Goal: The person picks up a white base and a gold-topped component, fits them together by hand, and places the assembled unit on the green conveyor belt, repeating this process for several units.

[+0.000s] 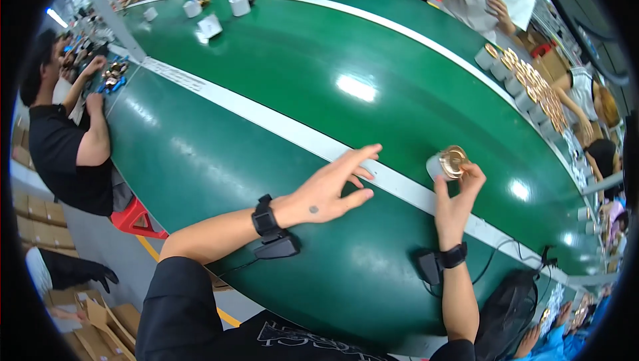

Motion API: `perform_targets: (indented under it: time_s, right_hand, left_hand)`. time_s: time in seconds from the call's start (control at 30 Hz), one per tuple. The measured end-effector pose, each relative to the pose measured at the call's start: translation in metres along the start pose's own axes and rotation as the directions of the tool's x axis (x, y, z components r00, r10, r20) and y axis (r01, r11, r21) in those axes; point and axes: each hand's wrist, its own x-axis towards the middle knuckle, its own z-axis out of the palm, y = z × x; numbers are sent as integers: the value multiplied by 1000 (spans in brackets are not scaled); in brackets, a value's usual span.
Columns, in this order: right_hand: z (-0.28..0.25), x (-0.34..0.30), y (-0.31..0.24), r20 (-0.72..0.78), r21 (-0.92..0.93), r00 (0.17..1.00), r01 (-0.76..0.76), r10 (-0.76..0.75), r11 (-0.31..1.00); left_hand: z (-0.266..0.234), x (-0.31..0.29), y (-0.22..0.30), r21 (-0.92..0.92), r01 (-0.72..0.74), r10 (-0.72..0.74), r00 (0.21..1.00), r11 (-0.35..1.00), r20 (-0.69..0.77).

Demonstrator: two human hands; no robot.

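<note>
My right hand point(460, 194) reaches over the green belt with thumb and fingers closed around a small white block with a shiny gold, ring-like metal piece point(454, 159) on it. The white part point(435, 167) faces left and the gold part lies against my fingers. Whether the block rests on the belt or hangs just above it, I cannot tell. My left hand point(329, 190) is open and holds nothing. Its fingers stretch toward the pale rail point(299, 133), with the thumb apart, over the near green tabletop point(200, 168).
Several white blocks point(209, 27) with dark or gold pieces stand far left on the belt point(279, 48). Gold rings and white blocks point(526, 85) line the far right edge. A black mesh bag point(512, 308) lies near right. Co-workers stand around; a red stool point(136, 218) is at left.
</note>
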Motion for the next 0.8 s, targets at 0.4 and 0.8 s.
perform_targets:
  time_s: [0.4, 0.8]
  right_hand:
    - [-9, -3, -30, -209, -292, 960, 120, -186, 949]
    - [28, -44, -61, 593, -5, 805, 11, -6, 1000]
  left_hand:
    - [1, 0, -9, 182, -118, 104, 991, 976, 88]
    - [-236, 55, -60, 152, 119, 68, 525, 981, -848]
